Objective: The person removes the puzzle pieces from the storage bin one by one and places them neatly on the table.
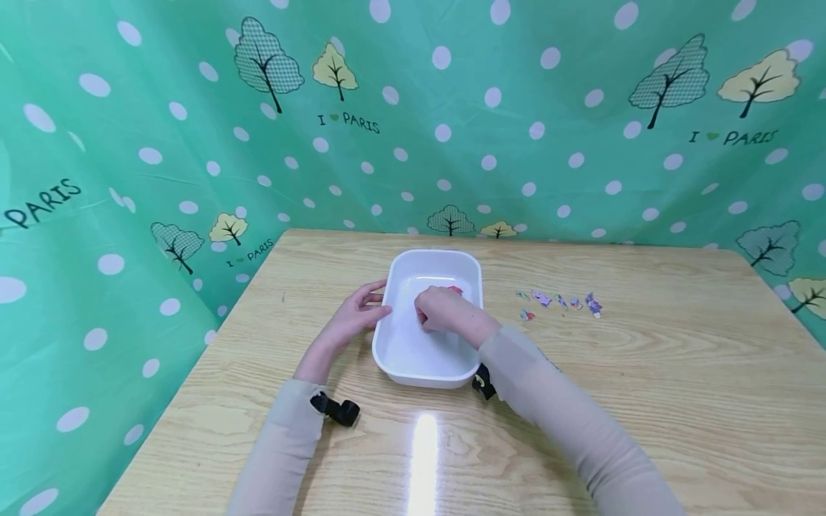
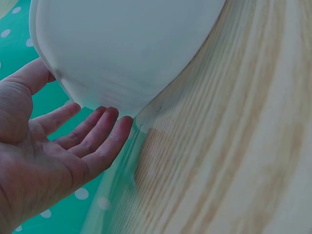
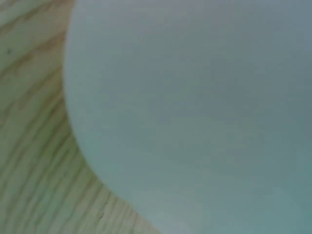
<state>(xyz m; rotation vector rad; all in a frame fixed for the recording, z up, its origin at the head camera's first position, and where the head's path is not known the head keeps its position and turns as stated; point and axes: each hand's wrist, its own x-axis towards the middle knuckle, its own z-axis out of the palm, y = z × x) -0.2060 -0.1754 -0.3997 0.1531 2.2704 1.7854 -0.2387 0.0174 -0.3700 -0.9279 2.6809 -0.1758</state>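
Observation:
A white tub (image 1: pixel 426 358) stands on the wooden table. My left hand (image 1: pixel 353 315) is at its left side, thumb at the rim; in the left wrist view the slightly bent fingers of that hand (image 2: pixel 73 141) touch the outer wall of the tub (image 2: pixel 126 44). Inside the tub is my right hand (image 1: pixel 448 312), knuckles up and fingers bent downward; whether they hold anything is hidden. A small red piece (image 1: pixel 454 289) shows just behind this hand. The right wrist view has only the blurred tub wall (image 3: pixel 185 117) and some table, no hand.
Several small, colourful pieces, among them a purple one (image 1: pixel 542 298) and a darker one (image 1: pixel 593 305), lie on the table (image 1: pixel 645 373) to the right of the tub. A green dotted cloth (image 1: pixel 413 100) hangs behind the table and along its left side.

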